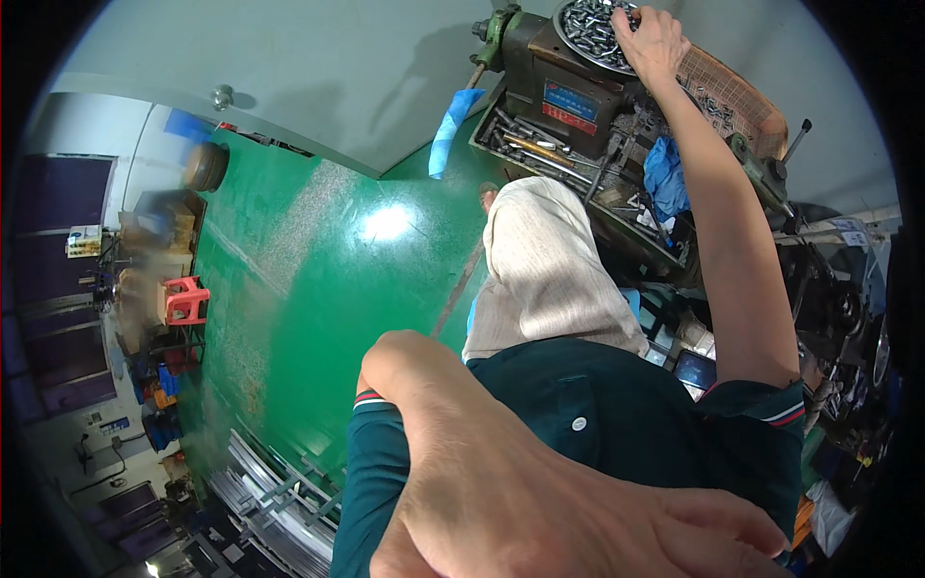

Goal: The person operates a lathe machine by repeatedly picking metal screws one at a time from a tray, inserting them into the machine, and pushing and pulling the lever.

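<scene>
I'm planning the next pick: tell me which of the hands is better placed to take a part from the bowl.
Probably the right hand: it is at the bowl of small metal parts. The left hand is close to the camera, away from the bowl.

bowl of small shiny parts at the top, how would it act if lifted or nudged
The bowl is probably heavy for its size, being packed with metallic-looking parts. Those lie loose, so they would likely slide or spill if it tipped.
</scene>
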The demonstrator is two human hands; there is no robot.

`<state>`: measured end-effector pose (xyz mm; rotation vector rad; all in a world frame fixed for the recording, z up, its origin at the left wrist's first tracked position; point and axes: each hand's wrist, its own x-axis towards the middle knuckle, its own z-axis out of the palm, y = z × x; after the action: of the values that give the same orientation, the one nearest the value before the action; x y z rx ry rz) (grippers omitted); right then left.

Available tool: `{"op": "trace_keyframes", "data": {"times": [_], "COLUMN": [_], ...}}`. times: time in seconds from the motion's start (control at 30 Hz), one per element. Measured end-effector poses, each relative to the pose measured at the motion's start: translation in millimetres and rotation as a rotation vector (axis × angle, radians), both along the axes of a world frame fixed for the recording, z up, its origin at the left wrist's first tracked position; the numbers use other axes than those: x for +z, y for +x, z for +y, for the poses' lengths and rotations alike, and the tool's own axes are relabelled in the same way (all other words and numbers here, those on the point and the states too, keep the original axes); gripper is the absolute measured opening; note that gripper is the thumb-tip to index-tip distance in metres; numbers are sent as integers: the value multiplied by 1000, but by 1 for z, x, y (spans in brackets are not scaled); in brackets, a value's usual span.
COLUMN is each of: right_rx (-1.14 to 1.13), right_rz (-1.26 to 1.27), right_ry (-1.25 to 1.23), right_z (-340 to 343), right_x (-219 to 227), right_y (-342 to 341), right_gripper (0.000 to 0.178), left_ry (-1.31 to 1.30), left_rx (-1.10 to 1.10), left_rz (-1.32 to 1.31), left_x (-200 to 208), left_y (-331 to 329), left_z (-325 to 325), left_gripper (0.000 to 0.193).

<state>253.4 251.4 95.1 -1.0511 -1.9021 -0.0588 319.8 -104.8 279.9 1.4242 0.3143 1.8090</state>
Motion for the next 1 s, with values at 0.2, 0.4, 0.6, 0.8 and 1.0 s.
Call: {"op": "trace_keyframes", "data": {"times": [0.2,0.4,0.6,0.8,1.0], "right_rx": [1,16,1,-8,18], "right_rz": [8,11,12,13,12], "right_ry": [0,-10,7,46,-16], "right_z": [1,1,3,4,3], "right_x": [-1,0,-1,-5,-2], "right_y": [0,0,-1,-1,0], "right_gripper": [32,32,33,33,32], "left_ry": [10,10,2,-10,-14], "left_rx": [-6,-7,-6,-21,-22], "left_rz": [-13,-8,-1,-12,3], "left_x": [-2,-2,-1,-2,1], "left_y": [3,2,3,4,9], "left_z": [0,2,2,1,5], "left_gripper": [26,25,24,23,22]}}
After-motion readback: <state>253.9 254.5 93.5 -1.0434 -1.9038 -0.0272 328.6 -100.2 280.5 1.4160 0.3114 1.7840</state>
